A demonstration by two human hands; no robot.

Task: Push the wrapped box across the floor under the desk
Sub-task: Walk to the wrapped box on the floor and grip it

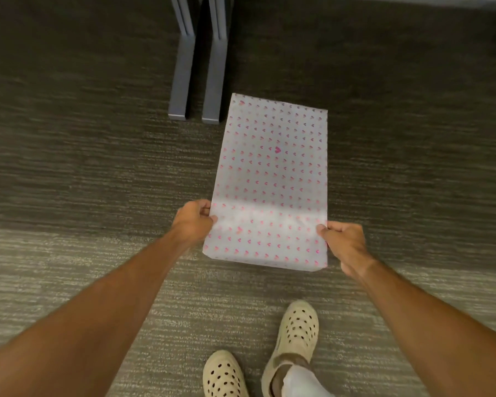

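Note:
A long box wrapped in white paper with small pink hearts (269, 179) lies on the grey carpet, its far end in the shadow below the desk. My left hand (194, 217) grips its near left edge. My right hand (345, 242) grips the near right edge, with the fingers curled onto the wrapping. A pale strip of the desk edge (430, 0) shows at the top right.
Two grey metal desk feet (196, 78) stand just left of the box's far end, close to its corner. My two feet in cream perforated clogs (269, 356) stand behind the box. Striped grey carpet (83, 173) lies all around.

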